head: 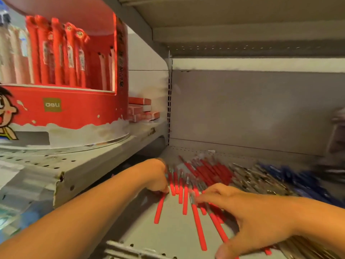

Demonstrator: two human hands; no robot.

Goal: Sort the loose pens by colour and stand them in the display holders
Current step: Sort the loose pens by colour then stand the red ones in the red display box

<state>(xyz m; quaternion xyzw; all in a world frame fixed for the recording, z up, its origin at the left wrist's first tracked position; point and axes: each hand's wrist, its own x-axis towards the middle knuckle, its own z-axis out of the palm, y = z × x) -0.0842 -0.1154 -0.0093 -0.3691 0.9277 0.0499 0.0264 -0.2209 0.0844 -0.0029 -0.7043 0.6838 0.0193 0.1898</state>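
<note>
A: Left hand [158,176] at 11 o'clock, fingers pinching red pens [186,199] on the shelf [168,232]; right hand [248,217] spread flat over more.

B: Risk: loose ones rolling into the blue pens [291,176] at 2 o'clock.

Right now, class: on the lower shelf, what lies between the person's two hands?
In the head view, several loose red pens lie fanned on the shelf floor between the left hand and right hand.
</note>
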